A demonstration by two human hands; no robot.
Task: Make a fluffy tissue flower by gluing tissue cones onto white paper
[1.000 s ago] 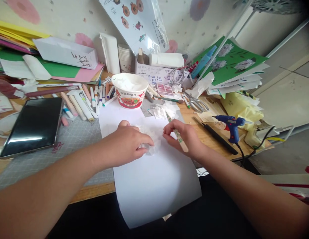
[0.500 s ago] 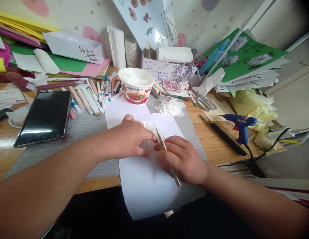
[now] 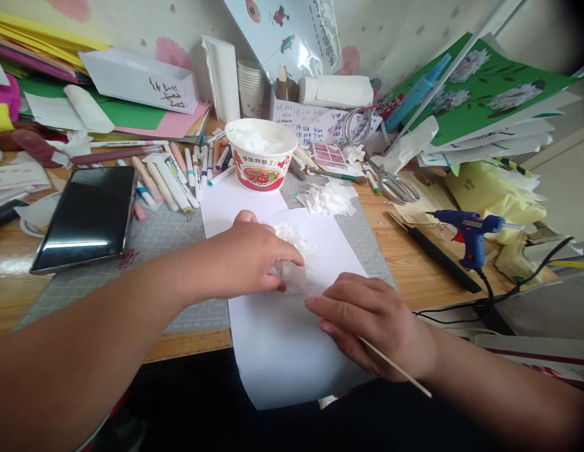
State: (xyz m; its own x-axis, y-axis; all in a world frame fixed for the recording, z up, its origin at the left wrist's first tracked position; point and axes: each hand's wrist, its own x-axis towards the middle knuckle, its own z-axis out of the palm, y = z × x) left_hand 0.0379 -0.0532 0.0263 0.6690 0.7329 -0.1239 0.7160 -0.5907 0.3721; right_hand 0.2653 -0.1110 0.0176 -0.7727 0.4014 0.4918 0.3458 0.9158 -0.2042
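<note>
Bare forearms (image 3: 146, 301), plain black clothing (image 3: 193, 398) over the lap

Handwritten figures in blue on the white holder (image 3: 313, 130) read "14 224 4:00" and, one line lower, "15 224 7:00" (a fainter row above is hard to make out). The paper bowl (image 3: 266, 162) bears printed Chinese characters ending "好极了!". Writing on the plastic-sleeved sheet (image 3: 296, 44), the folded paper box (image 3: 132, 78) and the stacked cups (image 3: 250, 91) cannot be read surely.
</note>
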